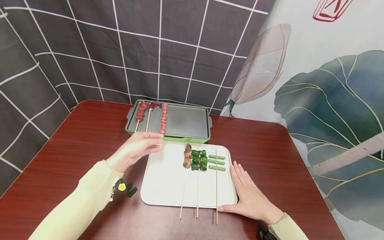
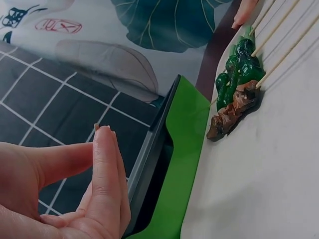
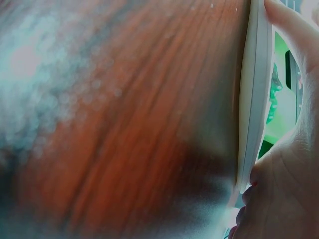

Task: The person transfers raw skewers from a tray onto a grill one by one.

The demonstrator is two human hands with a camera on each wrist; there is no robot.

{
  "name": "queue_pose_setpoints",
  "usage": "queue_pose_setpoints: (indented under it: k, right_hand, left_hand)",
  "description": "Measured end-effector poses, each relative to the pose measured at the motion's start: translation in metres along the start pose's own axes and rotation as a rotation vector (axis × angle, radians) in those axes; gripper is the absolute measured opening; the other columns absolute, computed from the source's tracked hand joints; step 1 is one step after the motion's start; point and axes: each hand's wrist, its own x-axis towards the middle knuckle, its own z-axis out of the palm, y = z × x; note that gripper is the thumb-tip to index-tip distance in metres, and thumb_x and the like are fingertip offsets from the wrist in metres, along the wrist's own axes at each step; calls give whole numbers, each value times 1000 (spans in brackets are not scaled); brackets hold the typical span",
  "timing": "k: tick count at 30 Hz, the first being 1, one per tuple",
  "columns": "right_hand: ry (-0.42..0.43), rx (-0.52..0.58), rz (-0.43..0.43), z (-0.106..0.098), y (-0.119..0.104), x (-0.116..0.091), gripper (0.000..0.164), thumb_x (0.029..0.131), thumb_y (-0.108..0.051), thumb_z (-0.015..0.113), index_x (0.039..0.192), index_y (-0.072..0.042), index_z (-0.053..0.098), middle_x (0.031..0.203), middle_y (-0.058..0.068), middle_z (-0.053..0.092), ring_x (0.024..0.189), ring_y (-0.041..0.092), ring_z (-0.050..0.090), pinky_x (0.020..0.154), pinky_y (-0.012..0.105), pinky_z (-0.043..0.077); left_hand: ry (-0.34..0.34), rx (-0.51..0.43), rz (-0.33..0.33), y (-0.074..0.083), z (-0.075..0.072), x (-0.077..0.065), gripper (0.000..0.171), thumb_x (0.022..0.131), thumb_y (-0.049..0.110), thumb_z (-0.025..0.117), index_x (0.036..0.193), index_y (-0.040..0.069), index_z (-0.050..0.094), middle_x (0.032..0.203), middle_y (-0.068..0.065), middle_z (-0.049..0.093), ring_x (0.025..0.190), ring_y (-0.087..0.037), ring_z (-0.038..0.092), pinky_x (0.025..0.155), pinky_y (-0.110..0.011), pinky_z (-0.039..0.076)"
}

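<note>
My left hand (image 1: 136,148) pinches the bare stick of a skewer of small red meat pieces (image 1: 163,118) between thumb and fingertips. The meat lies over the left half of the grey grill plate (image 1: 187,121). In the left wrist view, a small stick end (image 2: 96,127) shows at the fingertips of the left hand (image 2: 99,184). My right hand (image 1: 252,195) rests at the near right corner of the white tray (image 1: 163,186), fingers straight along its right side, thumb at its front edge. In the right wrist view the right hand (image 3: 291,164) touches the tray's rim (image 3: 254,99).
A meat skewer (image 1: 141,111) and a dark red curved piece (image 1: 155,105) on a stick lie at the plate's left. The tray bears a brown meat skewer (image 1: 187,156), a green pepper skewer (image 1: 199,160) and a green bean-like skewer (image 1: 217,162); their sticks overhang its front edge.
</note>
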Motion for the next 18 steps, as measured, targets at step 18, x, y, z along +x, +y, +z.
queue_pose_setpoints:
  k: [18]
  right_hand:
    - [-5,6,1,1,1,1,135,73,-85,65,158,8,16,166,25,11,152,37,11,124,50,16]
  left_hand:
    - [55,126,-31,-1,-2,3,46,96,-2,64,136,-19,50,114,-23,66,79,-12,69,81,-31,61]
